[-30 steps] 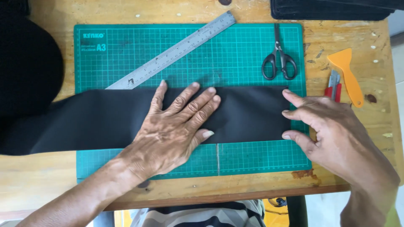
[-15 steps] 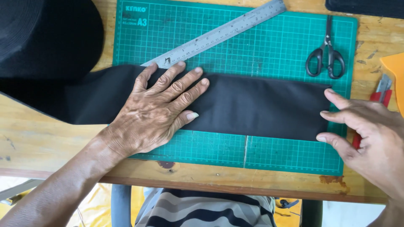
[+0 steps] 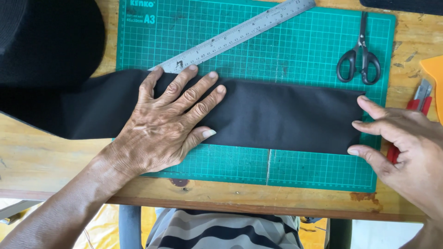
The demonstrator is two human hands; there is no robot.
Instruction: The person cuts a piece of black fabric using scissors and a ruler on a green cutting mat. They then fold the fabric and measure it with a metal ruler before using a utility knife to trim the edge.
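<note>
– Both hands sit further left vs half a sec ago; view shifted too.
– Grip?
– None. Left hand (image 3: 168, 122) flat, fingers spread, pressing the long black fabric strip (image 3: 277, 115) onto the green gridded cutting mat (image 3: 300, 50). Right hand (image 3: 406, 143), fingers apart, tips touching strip's right end.
– Handling?
– Prob. soft, light, limp; pinch at the end edge. Steel ruler (image 3: 240, 34) lies just above.

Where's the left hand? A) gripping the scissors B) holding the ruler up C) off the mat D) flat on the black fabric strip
D: the left hand lies palm down, fingers spread, on the black fabric strip; the scissors and the ruler lie untouched on the cutting mat.
</note>
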